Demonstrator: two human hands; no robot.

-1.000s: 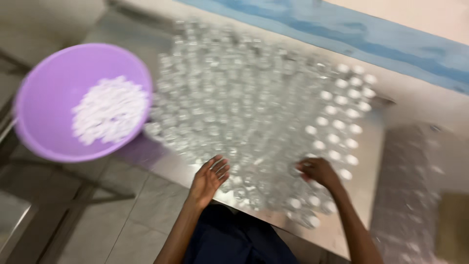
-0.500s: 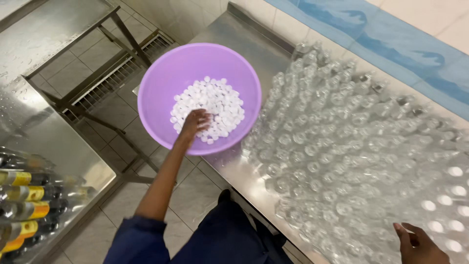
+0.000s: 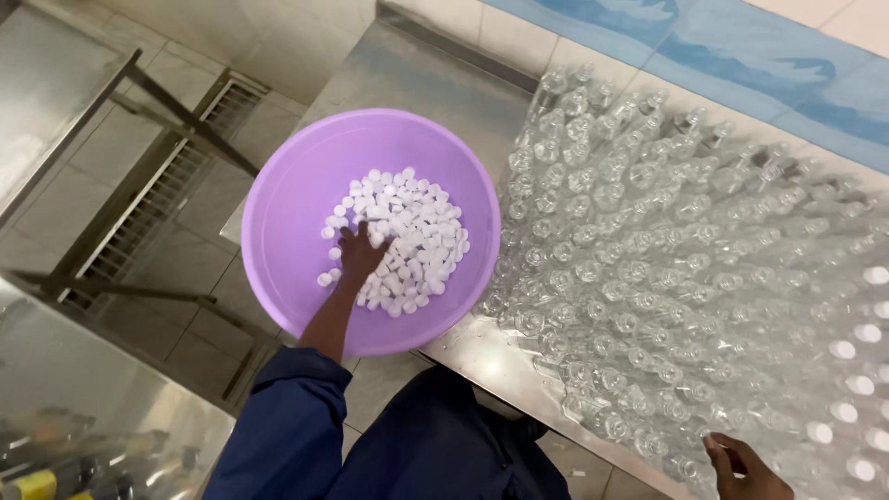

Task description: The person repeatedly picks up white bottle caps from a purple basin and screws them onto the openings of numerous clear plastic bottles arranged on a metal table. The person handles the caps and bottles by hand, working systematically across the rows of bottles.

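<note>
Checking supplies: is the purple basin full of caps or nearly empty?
Partly filled: white caps cover only the middle of the purple basin, its sides bare; the left hand rests in them.

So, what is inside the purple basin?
The purple basin holds a heap of small white caps. The left hand rests in the heap, palm down. Whatever lies under the hand and beneath the top caps is covered.

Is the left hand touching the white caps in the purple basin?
Touching. The head view shows the left hand pressed into the white caps inside the purple basin.
</note>
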